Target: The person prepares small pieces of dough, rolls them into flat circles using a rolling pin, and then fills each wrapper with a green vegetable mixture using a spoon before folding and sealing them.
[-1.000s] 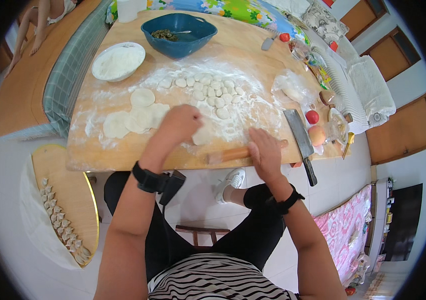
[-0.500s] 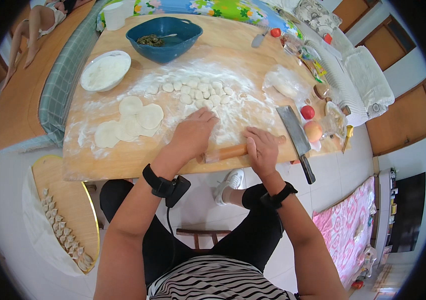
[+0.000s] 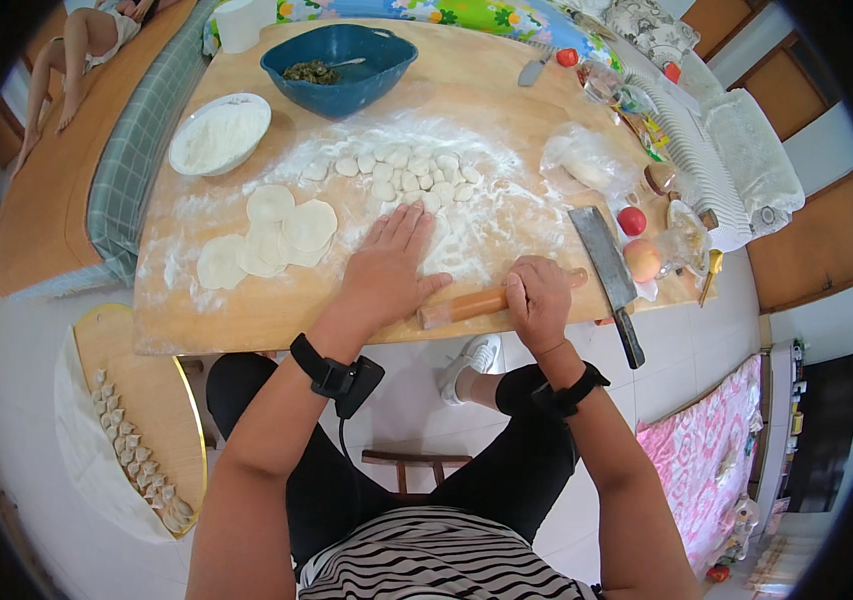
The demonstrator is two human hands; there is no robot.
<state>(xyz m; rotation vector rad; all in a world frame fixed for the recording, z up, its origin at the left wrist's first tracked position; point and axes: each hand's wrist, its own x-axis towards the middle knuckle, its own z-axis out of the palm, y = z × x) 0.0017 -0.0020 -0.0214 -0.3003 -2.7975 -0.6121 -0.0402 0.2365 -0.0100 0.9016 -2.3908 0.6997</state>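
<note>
My left hand (image 3: 388, 268) lies flat, fingers spread, on the floured wooden table (image 3: 246, 320), pressing down near the small dough pieces (image 3: 408, 178). Whether a dough piece sits under the palm is hidden. My right hand (image 3: 538, 298) is closed around a wooden rolling pin (image 3: 466, 305) that lies near the table's front edge, its left end close to my left thumb. Several rolled round wrappers (image 3: 276, 235) lie overlapped to the left of my left hand.
A white bowl of flour (image 3: 219, 133) and a blue bowl of green filling (image 3: 338, 66) stand at the back. A cleaver (image 3: 606, 270), fruit (image 3: 639, 258) and a bagged dough lump (image 3: 586, 160) sit on the right. A board of folded dumplings (image 3: 136, 450) is at lower left.
My left hand has slid right from the wrapper pile to the middle of the table. My right hand has closed on the rolling pin and drawn it toward the front edge.
</note>
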